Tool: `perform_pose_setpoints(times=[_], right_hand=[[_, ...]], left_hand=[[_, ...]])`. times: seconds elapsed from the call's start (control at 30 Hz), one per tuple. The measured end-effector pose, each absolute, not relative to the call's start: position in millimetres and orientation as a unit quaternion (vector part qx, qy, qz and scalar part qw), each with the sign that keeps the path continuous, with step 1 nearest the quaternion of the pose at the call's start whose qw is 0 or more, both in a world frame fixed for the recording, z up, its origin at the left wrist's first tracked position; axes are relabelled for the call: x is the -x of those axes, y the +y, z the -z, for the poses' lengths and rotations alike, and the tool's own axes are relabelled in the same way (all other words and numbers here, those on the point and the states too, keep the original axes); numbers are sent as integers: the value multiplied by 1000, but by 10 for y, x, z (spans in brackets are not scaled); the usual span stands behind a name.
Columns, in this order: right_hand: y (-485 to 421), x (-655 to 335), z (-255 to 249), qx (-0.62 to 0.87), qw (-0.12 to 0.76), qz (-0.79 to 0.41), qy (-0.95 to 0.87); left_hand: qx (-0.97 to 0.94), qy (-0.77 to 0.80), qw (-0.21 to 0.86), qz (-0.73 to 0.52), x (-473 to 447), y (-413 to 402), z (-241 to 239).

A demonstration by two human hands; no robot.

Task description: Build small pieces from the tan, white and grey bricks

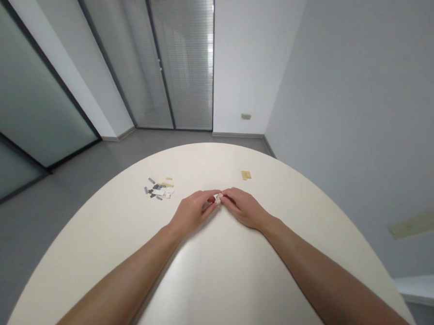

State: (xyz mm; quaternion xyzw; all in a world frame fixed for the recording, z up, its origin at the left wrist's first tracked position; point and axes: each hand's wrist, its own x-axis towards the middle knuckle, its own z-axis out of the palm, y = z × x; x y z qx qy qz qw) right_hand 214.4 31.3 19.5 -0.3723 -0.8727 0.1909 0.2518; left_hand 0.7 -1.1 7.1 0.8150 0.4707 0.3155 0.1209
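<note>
Pinching a tiny pale brick piece (218, 197), left hand (193, 211) and right hand (243, 207) both grasping it

small pale piece (218, 197) mostly hidden by fingers (209, 200), loose pieces (159, 189) too small to identify

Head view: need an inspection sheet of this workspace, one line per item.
Surface: round cream table, matte.
Job's things: small pale piece pinched between both hands.
Clutter: pile of grey, white and tan pieces beyond the left hand; tan piece alone, beyond the right hand.
Grippers: left hand and right hand meet at the piece, fingers closed on it.
Cables: nothing seen.
Surroundings: glass partitions, blinds, grey floor, wall socket.
</note>
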Motion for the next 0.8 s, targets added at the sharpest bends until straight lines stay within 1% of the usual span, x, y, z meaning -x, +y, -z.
perform_pose_setpoints(times=[0.47, 0.8], right_hand=[[286, -2152, -177, 393, 291, -244, -838], [294, -2155, -166, 394, 287, -237, -840]], left_hand=[[-795, 502, 114, -320, -26, -18, -98], [-789, 520, 120, -304, -27, -10, -105]])
